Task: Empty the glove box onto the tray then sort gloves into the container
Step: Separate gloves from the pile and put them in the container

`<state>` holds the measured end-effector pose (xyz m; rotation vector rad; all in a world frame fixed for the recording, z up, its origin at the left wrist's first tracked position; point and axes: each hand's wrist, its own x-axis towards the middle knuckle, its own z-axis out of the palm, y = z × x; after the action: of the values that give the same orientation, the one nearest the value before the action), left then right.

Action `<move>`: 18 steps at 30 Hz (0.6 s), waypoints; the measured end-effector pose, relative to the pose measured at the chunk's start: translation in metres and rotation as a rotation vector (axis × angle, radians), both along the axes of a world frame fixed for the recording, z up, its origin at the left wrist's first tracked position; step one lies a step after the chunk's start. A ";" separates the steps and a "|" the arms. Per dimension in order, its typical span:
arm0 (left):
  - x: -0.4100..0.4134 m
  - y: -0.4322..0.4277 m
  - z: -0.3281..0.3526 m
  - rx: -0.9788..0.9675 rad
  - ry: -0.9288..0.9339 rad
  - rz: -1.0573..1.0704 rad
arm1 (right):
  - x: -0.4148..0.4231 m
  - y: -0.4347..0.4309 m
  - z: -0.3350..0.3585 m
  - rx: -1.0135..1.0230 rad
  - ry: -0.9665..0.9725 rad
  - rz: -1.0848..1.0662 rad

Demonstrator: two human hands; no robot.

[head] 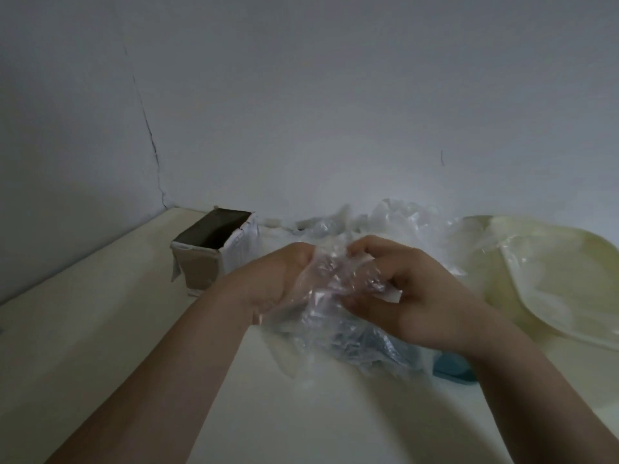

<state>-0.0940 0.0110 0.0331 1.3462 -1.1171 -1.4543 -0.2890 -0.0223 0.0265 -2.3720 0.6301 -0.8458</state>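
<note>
Left hand (pixel 278 279), right hand (pixel 418 296) together, fingers (pixel 365 244) curled.

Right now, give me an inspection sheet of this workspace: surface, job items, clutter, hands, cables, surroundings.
Surface: cream tabletop, set against the wall.
Job's things: open cardboard glove box upright at back left; loose heap of clear plastic gloves behind the hands; pale yellow plastic tray at right; blue container mostly hidden under gloves by the right wrist.
Clutter: nothing seen.
Hands: left hand and right hand both grip a crumpled clear glove bunch.
Cables: nothing seen.
Surroundings: grey-white wall with a thin crack at left.
</note>
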 end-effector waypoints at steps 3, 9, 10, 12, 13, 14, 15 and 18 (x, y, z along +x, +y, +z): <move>0.006 0.000 -0.010 -0.090 0.105 0.002 | 0.001 -0.005 -0.001 0.157 -0.138 -0.144; 0.008 -0.016 -0.005 -0.123 0.315 0.102 | 0.001 -0.015 -0.002 0.672 -0.522 -0.389; 0.013 -0.017 -0.009 -0.137 0.266 0.085 | 0.001 -0.015 -0.002 0.725 -0.542 -0.374; 0.015 -0.017 -0.011 -0.146 0.129 0.037 | 0.002 -0.013 -0.002 0.782 -0.541 -0.338; 0.016 -0.015 -0.011 -0.159 0.053 0.006 | 0.002 -0.013 -0.003 0.788 -0.523 -0.321; 0.016 -0.018 -0.014 -0.206 -0.016 -0.011 | 0.003 -0.013 -0.004 0.785 -0.504 -0.313; 0.012 -0.022 -0.012 -0.182 0.010 0.015 | 0.002 -0.014 -0.005 0.771 -0.488 -0.312; 0.023 -0.024 -0.015 -0.163 0.179 0.140 | -0.003 -0.019 -0.008 0.663 -0.406 -0.339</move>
<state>-0.0715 -0.0129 0.0178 1.1337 -0.9837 -1.3240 -0.2921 -0.0408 0.0182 -1.4732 0.9712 -1.0255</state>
